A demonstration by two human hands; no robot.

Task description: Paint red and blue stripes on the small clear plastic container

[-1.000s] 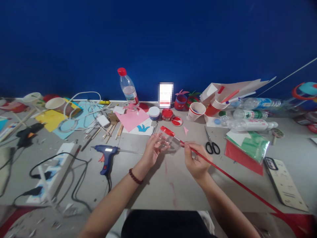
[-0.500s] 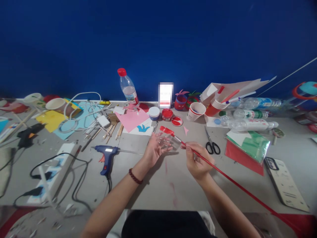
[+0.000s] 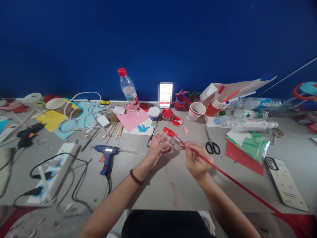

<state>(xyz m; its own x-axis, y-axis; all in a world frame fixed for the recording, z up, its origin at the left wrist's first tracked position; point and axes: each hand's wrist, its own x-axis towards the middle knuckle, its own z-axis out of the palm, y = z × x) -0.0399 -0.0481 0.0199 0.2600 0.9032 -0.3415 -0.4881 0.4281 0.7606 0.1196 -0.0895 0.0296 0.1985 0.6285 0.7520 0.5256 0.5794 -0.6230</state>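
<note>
Fingers of the left hand (image 3: 156,149) curl round a clear plastic, cylindrical vessel (image 3: 173,142), gripping it low, seemingly so that its red-coated part stays free of skin. Fingers of the right hand (image 3: 198,161) pinch a long, red-handled paintbrush (image 3: 224,172) near its metal collar, probably for fine control; its tip meets the red coating, though where bristles end I cannot tell. Just beyond the fingers, an open jar of red paint (image 3: 167,114) sits within easy dipping reach, its paint-smeared round lid (image 3: 177,121) beside it. Farther out, 1 pair of black-handled scissors (image 3: 212,147) lies right of the fingers and 1 blue glue gun (image 3: 107,150) left, both leaving elbow room on the grey table (image 3: 155,195).
</note>
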